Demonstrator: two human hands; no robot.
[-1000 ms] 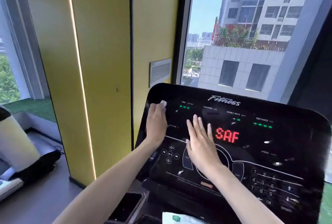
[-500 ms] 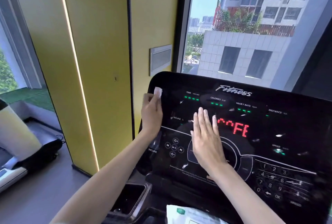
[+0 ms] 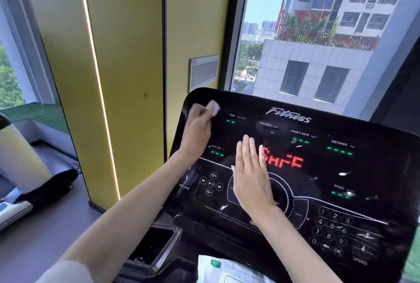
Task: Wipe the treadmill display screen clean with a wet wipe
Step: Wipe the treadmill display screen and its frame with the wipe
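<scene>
My left hand (image 3: pixel 196 130) pinched the wipe (image 3: pixel 213 107) at the screen's (image 3: pixel 318 169) 10 o'clock; right hand (image 3: pixel 251 176) lay flat, fingers together, and risked pressing buttons.

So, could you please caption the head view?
Left hand presses wet wipe on treadmill display; right hand rests flat.

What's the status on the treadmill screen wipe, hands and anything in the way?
Left hand pressing wet wipe on display screen, upper left corner. Right hand flat, empty, mid-panel beside the red readout. Nothing blocking; wipes pack sits below.
</scene>
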